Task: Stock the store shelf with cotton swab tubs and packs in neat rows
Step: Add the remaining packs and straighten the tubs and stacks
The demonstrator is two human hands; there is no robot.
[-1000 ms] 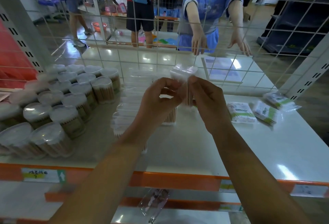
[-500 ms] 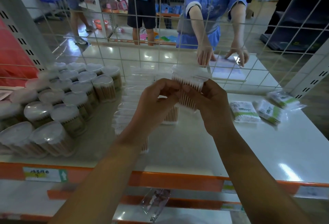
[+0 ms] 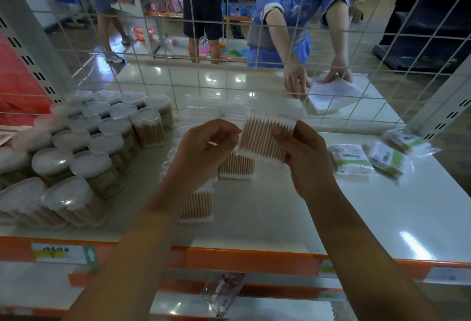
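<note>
Now, right hand [image 3: 309, 157]: grips swab pack [image 3: 267, 139]
left hand [image 3: 204, 150]: curled, pinching pack's left edge
tip: set it squarely behind standing packs [image 3: 235, 165]

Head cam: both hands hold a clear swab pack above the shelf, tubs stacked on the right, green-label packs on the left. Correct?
Sides are swapped. In the head view the tubs stand on the left of the shelf and the green-label packs lie on the right. The rest holds: left hand and right hand both hold the clear swab pack above it.
</note>
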